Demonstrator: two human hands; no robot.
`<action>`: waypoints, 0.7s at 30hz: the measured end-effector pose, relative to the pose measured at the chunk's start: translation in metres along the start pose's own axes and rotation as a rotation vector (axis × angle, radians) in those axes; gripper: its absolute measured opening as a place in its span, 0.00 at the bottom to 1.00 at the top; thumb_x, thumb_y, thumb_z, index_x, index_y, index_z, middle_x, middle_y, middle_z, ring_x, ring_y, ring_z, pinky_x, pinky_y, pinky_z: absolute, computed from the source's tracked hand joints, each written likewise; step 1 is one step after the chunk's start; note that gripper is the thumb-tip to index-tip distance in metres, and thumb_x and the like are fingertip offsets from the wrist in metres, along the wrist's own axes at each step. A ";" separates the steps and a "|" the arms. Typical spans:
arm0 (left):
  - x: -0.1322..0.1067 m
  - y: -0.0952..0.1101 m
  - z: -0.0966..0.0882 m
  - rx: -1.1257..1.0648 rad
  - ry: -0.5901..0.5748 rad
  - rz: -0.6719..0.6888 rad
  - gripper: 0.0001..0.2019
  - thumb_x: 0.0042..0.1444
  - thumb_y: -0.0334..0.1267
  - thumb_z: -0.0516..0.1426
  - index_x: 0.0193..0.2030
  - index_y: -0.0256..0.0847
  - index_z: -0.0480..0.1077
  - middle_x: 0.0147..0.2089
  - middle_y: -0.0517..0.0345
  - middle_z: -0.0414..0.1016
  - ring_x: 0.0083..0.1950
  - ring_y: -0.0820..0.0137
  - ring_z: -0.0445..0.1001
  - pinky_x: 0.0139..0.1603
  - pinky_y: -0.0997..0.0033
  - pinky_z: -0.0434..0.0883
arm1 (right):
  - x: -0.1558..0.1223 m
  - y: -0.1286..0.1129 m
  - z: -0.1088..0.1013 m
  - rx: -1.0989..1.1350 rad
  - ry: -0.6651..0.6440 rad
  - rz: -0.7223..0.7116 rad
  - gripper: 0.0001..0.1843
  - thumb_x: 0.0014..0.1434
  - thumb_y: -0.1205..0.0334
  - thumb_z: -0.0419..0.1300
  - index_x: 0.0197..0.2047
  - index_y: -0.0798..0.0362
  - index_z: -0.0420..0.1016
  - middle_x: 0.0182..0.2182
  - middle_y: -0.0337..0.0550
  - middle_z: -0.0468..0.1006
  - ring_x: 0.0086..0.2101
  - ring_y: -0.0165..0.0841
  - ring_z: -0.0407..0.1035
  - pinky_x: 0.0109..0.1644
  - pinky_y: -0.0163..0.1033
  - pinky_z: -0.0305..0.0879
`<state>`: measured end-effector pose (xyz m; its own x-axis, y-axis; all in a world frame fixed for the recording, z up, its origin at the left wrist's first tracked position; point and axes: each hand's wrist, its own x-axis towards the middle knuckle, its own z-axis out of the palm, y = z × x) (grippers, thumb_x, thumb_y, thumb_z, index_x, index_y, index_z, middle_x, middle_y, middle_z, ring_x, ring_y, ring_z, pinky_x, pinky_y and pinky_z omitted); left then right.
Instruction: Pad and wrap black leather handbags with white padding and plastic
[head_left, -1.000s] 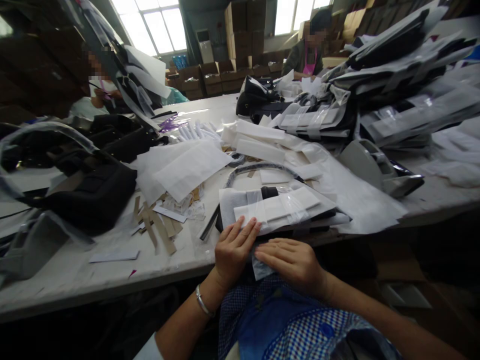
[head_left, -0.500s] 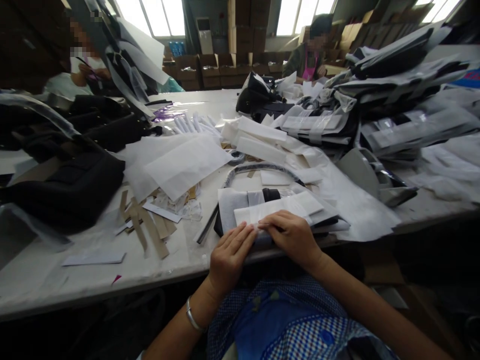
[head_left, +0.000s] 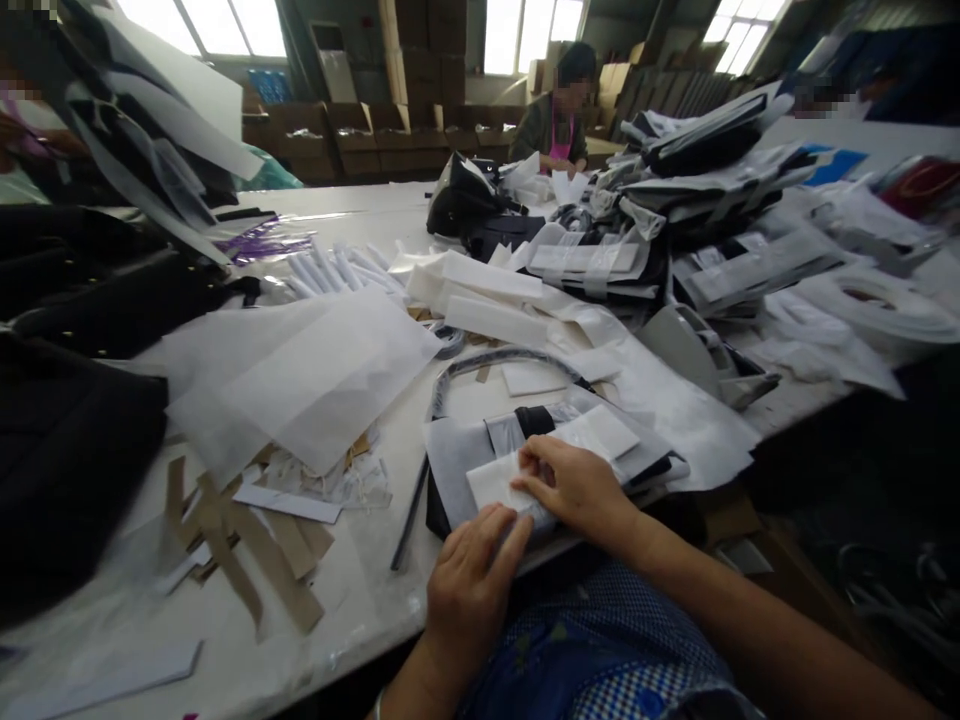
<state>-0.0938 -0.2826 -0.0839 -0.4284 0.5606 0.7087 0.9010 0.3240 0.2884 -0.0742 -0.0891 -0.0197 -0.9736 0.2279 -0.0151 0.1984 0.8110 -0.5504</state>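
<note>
On a cluttered workshop tabletop (head_left: 360, 600), the left hand (head_left: 472, 585) lies flat against the white wrapping paper (head_left: 491, 482), whose fold the right hand (head_left: 574, 485) pinches.

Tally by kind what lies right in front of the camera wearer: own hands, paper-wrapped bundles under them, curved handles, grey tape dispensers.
Hands: 2, left hand and right hand
Paper-wrapped bundle: 1
Curved handle: 1
Grey tape dispenser: 1
Total: 5
</note>
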 end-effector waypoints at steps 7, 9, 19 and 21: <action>0.005 0.000 -0.003 0.084 -0.132 0.055 0.18 0.67 0.26 0.49 0.61 0.38 0.70 0.60 0.59 0.75 0.59 0.64 0.72 0.58 0.65 0.65 | 0.010 -0.005 0.003 -0.046 0.016 0.051 0.12 0.60 0.62 0.64 0.46 0.47 0.69 0.35 0.35 0.77 0.30 0.30 0.71 0.33 0.35 0.57; 0.005 0.002 -0.003 0.092 -0.128 0.045 0.19 0.65 0.25 0.51 0.61 0.36 0.70 0.59 0.57 0.76 0.58 0.63 0.71 0.58 0.64 0.65 | 0.010 -0.010 0.005 -0.089 0.024 0.039 0.10 0.61 0.61 0.62 0.46 0.48 0.70 0.37 0.38 0.77 0.32 0.32 0.72 0.33 0.35 0.57; 0.004 -0.005 0.001 0.147 -0.106 0.144 0.26 0.59 0.27 0.59 0.65 0.42 0.66 0.59 0.59 0.76 0.59 0.65 0.72 0.68 0.66 0.59 | -0.040 0.109 -0.098 0.379 0.275 -0.102 0.14 0.62 0.53 0.61 0.50 0.47 0.75 0.46 0.41 0.79 0.39 0.32 0.75 0.46 0.37 0.72; 0.005 -0.006 0.001 0.157 -0.098 0.148 0.27 0.59 0.28 0.60 0.66 0.43 0.66 0.58 0.59 0.77 0.59 0.65 0.73 0.69 0.67 0.59 | -0.041 0.168 -0.141 0.236 0.600 0.072 0.15 0.64 0.52 0.57 0.49 0.48 0.76 0.51 0.46 0.77 0.47 0.38 0.74 0.53 0.44 0.70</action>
<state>-0.1012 -0.2812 -0.0825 -0.3037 0.6799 0.6674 0.9363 0.3426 0.0771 0.0147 0.1136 0.0064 -0.7125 0.5944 0.3729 0.1643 0.6579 -0.7350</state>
